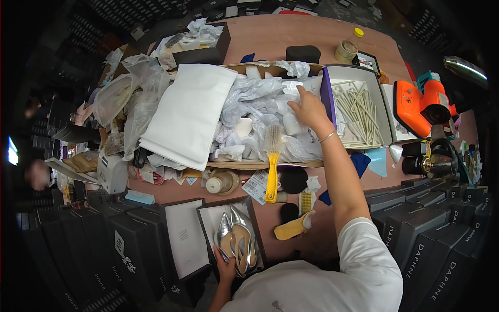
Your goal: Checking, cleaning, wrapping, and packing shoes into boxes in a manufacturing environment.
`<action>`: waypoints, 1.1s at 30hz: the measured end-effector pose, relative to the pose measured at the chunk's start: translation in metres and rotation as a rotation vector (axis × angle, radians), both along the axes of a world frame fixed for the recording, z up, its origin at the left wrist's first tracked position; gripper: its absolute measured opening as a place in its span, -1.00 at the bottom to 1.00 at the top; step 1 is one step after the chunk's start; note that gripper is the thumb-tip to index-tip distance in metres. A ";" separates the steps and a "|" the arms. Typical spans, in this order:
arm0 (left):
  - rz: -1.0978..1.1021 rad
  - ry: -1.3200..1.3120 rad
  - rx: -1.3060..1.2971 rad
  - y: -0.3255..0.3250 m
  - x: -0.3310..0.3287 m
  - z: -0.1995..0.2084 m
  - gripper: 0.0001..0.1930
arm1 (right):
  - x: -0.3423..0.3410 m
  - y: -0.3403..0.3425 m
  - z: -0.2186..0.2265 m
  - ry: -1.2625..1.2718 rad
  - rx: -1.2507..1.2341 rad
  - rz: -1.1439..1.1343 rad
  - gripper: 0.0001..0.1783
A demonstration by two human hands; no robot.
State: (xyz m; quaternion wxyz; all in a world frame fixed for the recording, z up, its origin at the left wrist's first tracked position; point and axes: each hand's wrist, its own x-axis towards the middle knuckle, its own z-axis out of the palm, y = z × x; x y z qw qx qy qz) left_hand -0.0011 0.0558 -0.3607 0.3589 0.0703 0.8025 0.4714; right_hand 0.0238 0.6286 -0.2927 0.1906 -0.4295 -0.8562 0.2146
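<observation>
A pair of silver pointed shoes (240, 229) lies in a dark shoebox (260, 248) close to my body. My left hand (225, 268) is closed around the heel end of the left shoe, its fingers partly hidden. My right hand (311, 109) reaches over a wide cardboard carton (306, 164), index finger and thumb apart, with nothing seen between them. Inside the carton are crumpled clear plastic bags (249, 101) and white pieces, just under my fingertips. A yellow-handled brush (272, 174) leans over the carton's near edge, bristles up.
White sheets (189, 114) cover the carton's left part. Pale sticks (358, 112) fill a box at right, beside an orange device (416, 112). A tape roll (222, 183) and yellow cloth (294, 226) lie nearer. Stacked dark shoeboxes (431, 244) flank me; an open lid (186, 236) adjoins the shoes.
</observation>
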 end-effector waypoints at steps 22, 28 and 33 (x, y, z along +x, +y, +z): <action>-0.030 0.061 -0.045 -0.004 0.001 -0.007 -0.19 | 0.011 -0.074 -0.025 0.066 -0.184 0.225 -0.67; 0.004 0.039 -0.039 0.002 0.003 -0.002 -0.19 | -0.033 -0.031 0.029 0.343 0.123 0.281 -0.70; -0.031 0.075 -0.042 -0.003 -0.002 -0.012 -0.18 | -0.109 -0.007 0.016 0.329 0.233 0.413 -0.58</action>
